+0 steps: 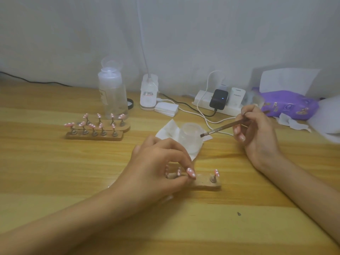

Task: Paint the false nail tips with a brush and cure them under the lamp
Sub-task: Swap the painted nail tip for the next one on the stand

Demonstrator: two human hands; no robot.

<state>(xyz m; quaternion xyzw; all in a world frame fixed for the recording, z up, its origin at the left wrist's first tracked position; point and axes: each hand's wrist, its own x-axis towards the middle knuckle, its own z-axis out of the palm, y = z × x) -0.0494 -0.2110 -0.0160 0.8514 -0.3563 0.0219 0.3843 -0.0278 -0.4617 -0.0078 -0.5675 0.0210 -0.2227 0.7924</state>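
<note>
Fingers (180, 155) of left hand (156, 168) pinch a pink nail tip (191, 173) on its wooden stand (204, 183), lower centre. Right hand (257, 133) pinches the brush (220, 129), centre right. Judgement: tip light, thin, smudge-prone; hold by edges.

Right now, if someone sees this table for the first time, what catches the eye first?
First the two hands at the centre: the left hand pinches a pink dotted tip at the near holder, and the right hand holds a brush, bristles at a small jar. Next come the rows of pink tips at the back left and the purple pack at the back right.
</note>
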